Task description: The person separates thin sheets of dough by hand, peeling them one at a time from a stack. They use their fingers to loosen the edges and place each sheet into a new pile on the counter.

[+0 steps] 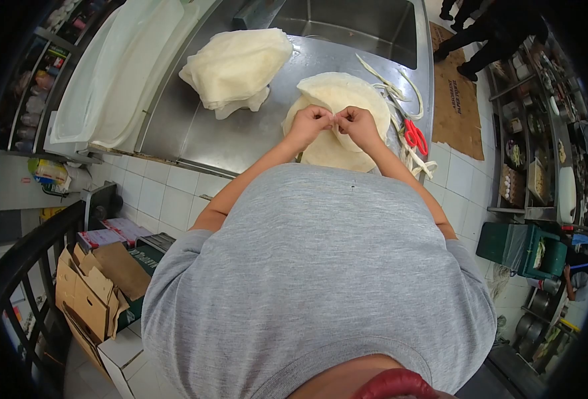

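Note:
A stack of thin, pale round dough sheets [337, 158] lies on the steel counter in front of me. My left hand [312, 124] and my right hand [358, 125] meet over it, fingertips pinched close together on the raised edge of the top dough sheet [367, 95]. Both hands are closed on that sheet, partly folded up between them. Red-handled scissors [415, 137] rest to the right, among cut pale strips [410, 90]. Farther left sits a draped pile of similar sheets [237, 66]; whatever supports it is mostly hidden.
Behind the steel counter [174, 120] is a sink basin [353, 26]. Long translucent tubs [111, 73] stand at the left. A person's legs [483, 40] show at upper right by flattened cardboard [457, 100]. Shelves [530, 139] and a green bin [520, 249] line the right side.

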### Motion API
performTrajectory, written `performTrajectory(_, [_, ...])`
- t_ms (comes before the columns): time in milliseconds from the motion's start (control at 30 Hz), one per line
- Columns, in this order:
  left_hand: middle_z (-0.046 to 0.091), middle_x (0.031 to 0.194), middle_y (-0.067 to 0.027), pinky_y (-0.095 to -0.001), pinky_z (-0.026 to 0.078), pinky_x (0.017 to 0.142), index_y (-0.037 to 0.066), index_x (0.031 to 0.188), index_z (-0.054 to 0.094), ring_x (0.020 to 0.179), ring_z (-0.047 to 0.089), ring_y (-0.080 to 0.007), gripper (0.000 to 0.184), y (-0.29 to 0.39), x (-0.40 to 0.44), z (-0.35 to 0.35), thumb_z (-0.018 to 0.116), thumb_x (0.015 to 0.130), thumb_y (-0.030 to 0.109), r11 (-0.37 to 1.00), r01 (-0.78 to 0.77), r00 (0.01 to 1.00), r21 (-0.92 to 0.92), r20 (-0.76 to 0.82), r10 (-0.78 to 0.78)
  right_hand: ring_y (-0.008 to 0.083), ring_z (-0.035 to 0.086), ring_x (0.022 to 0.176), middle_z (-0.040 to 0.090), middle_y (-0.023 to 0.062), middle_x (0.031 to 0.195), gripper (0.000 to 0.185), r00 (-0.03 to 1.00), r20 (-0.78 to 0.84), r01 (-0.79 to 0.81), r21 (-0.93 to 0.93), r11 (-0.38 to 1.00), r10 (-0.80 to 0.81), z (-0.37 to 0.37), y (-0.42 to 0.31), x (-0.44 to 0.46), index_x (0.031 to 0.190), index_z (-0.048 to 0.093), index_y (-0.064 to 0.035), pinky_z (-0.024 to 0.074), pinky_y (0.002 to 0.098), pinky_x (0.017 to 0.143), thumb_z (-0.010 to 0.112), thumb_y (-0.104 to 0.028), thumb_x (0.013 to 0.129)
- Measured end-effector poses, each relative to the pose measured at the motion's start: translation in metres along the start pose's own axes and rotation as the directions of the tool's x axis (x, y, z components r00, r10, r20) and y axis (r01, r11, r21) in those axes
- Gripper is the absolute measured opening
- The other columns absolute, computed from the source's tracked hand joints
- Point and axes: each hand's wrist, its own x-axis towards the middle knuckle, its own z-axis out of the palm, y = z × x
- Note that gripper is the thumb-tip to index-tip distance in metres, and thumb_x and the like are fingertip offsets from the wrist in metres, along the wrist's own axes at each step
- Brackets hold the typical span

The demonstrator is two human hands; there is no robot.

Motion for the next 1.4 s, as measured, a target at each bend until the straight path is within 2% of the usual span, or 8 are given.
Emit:
performTrajectory(300, [0.061, 0.088, -0.0071, -0.026, 0.054, 0.071, -0.005, 0.091, 0.058, 0.078, 0.06, -0.012, 0.016, -0.022, 0.003, -0.003, 0.062, 0.086, 0.01, 0.972, -0.061, 0.99, 0.225, -0.111, 0.088, 0.011, 0.058, 0.055, 0.06, 0.0051, 0.067, 0.013, 0.986, -0.104, -0.122, 0.109, 0.986, 0.133, 0.004, 0.006, 0.002, 0.081, 0.058, 0.0015, 0.0492, 0.0235, 0.053, 0.061, -0.011, 0.085])
performTrajectory(400, [0.06, 0.085, -0.0069, -0.0261, 0.054, 0.07, -0.005, 0.089, 0.057, 0.076, 0.06, -0.0119, 0.017, -0.018, 0.001, 0.001, 0.063, 0.086, 0.011, 0.997, 0.011, 0.99, -0.074, -0.142, -0.021, 0.0108, 0.057, 0.054, 0.059, 0.0046, 0.067, 0.014, 0.998, -0.038, -0.041, 0.121, 0.992, 0.046, 0.006, 0.009, 0.003, 0.081, 0.057, 0.0014, 0.0489, 0.0236, 0.052, 0.059, -0.012, 0.086])
performTrajectory(533, [0.059, 0.079, -0.005, -0.0259, 0.054, 0.067, -0.003, 0.082, 0.056, 0.076, 0.06, -0.0115, 0.015, -0.006, 0.002, 0.0, 0.063, 0.086, 0.011, 0.988, -0.027, 0.995, 0.153, -0.087, 0.041, 0.0104, 0.056, 0.055, 0.059, 0.004, 0.066, 0.015, 1.0, -0.011, 0.012, 0.019, 1.0, -0.012, 0.009, 0.008, 0.001, 0.08, 0.057, 0.001, 0.0479, 0.0235, 0.051, 0.058, -0.013, 0.087])
performTrajectory(700, [0.056, 0.062, -0.0033, -0.0253, 0.05, 0.057, 0.0, 0.071, 0.055, 0.067, 0.058, -0.0088, 0.018, -0.019, 0.009, -0.017, 0.065, 0.081, 0.012, 0.862, -0.158, 0.972, 0.482, -0.077, 0.221, 0.0176, 0.06, 0.057, 0.061, 0.0098, 0.063, 0.014, 0.981, -0.193, -0.007, -0.179, 0.984, -0.028, 0.005, 0.014, 0.005, 0.079, 0.059, 0.0005, 0.0474, 0.0295, 0.054, 0.061, -0.013, 0.079])
performTrajectory(833, [0.057, 0.069, -0.0035, -0.0245, 0.051, 0.06, 0.0, 0.078, 0.054, 0.068, 0.058, -0.0093, 0.012, -0.023, 0.01, -0.02, 0.064, 0.081, 0.007, 0.971, -0.078, 0.986, 0.224, -0.125, 0.108, 0.0219, 0.06, 0.059, 0.063, 0.0122, 0.067, 0.016, 0.964, -0.235, 0.032, -0.358, 0.933, -0.123, 0.007, 0.023, 0.006, 0.082, 0.059, 0.0002, 0.0479, 0.033, 0.058, 0.061, -0.016, 0.078])
performTrajectory(1133, [0.058, 0.087, -0.006, -0.0275, 0.054, 0.073, -0.001, 0.105, 0.051, 0.08, 0.059, -0.0124, 0.024, 0.031, -0.014, 0.004, 0.061, 0.082, 0.0, 0.992, -0.08, 0.996, -0.1, 0.027, 0.083, 0.0244, 0.061, 0.066, 0.063, 0.0153, 0.077, 0.023, 0.962, -0.151, 0.215, -0.094, 0.972, -0.228, 0.015, -0.018, -0.012, 0.095, 0.061, 0.0004, 0.0467, 0.0337, 0.06, 0.062, -0.02, 0.083])
performTrajectory(1200, [0.059, 0.092, -0.0075, -0.0292, 0.053, 0.077, -0.001, 0.11, 0.05, 0.083, 0.059, -0.0139, 0.028, 0.041, -0.022, 0.004, 0.058, 0.083, 0.001, 0.998, -0.062, 0.997, 0.014, 0.039, 0.061, 0.0286, 0.061, 0.068, 0.063, 0.0166, 0.079, 0.019, 0.932, -0.137, 0.29, -0.272, 0.917, -0.336, 0.006, -0.03, -0.014, 0.093, 0.061, -0.0003, 0.0473, 0.0358, 0.061, 0.06, -0.017, 0.085])
performTrajectory(1400, [0.057, 0.087, -0.0067, -0.0301, 0.054, 0.072, -0.001, 0.102, 0.05, 0.079, 0.058, -0.0137, 0.024, 0.023, -0.027, 0.003, 0.06, 0.081, 0.003, 0.99, 0.073, 0.981, -0.119, -0.172, -0.093, 0.0371, 0.06, 0.074, 0.062, 0.0196, 0.082, 0.012, 0.874, -0.212, 0.274, -0.527, 0.804, -0.437, 0.005, -0.027, -0.015, 0.089, 0.061, -0.0017, 0.0479, 0.0406, 0.064, 0.054, -0.011, 0.087])
